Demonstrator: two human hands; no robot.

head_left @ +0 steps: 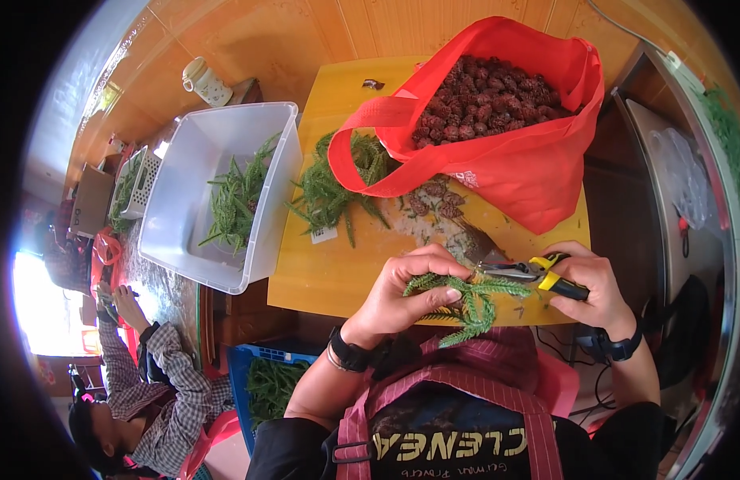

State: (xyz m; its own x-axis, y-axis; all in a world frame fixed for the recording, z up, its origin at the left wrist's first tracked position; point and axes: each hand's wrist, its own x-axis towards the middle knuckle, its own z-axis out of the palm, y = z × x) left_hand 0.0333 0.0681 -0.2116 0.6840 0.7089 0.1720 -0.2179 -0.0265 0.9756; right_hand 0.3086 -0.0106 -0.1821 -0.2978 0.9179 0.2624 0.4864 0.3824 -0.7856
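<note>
Yellow worktop: the broad yellow worktop (322, 280) is strewn with loose greenery and pale crumbs (426, 228).
Red bag: the large red fabric bag (506, 164) is well filled with dark brown scaly cones (486, 100); most of this stock is judged unused.
Clear bin: beside the worktop's left edge, the translucent rectangular plastic bin (182, 172) is only partly filled with green needled sprigs (236, 204); whether these are finished cannot be told.
Blue crate: more greenery (274, 390) is held in the blue plastic crate (240, 376), low at the left.
Loose heap: a tangled green needled heap (326, 188) is left between bin and bag, seemingly to be handled.
Hands: the bunch is pinched between thumb and fingers by the left hand (410, 292); the handles of yellow-and-black metal pliers (550, 280) are gripped by the right hand (590, 284).
Held bunch: 1 green needled bunch (478, 312) is held at the worktop's near edge, judged partway worked.
Pliers' nose: it is brought to the bunch's top; whether anything is nipped cannot be told.
Loose cones: a few brown cones (448, 210) are left just outside the bag.
</note>
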